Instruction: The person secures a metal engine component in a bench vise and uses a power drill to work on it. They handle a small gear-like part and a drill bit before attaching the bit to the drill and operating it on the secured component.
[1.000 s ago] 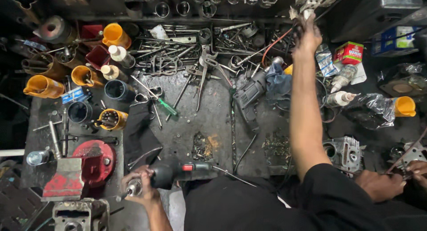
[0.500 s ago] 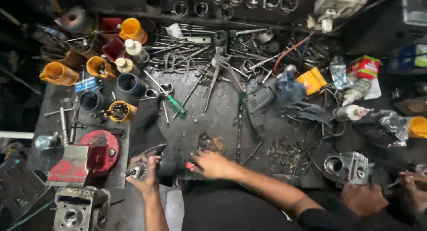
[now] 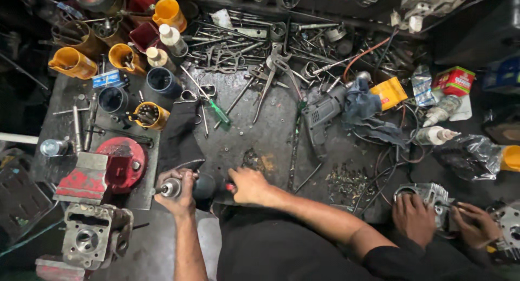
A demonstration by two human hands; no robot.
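Gripping a dark power tool at both ends, the left hand closes round its metal nose while the right hand wraps the rear, steadying it over the bench edge; beyond the left, a red vise.

Light falls from above onto the middle of the table, where the grey metal shows clearly; it fades fast toward the edges, and the corners sink into near black. The yellow cups at upper left catch soft highlights, and the plastic bag at right gives off small glints. Shadows are short and soft. Lines bend outward near the borders, as with a wide lens. The hands at the bottom look slightly smeared; the tools are fairly sharp.
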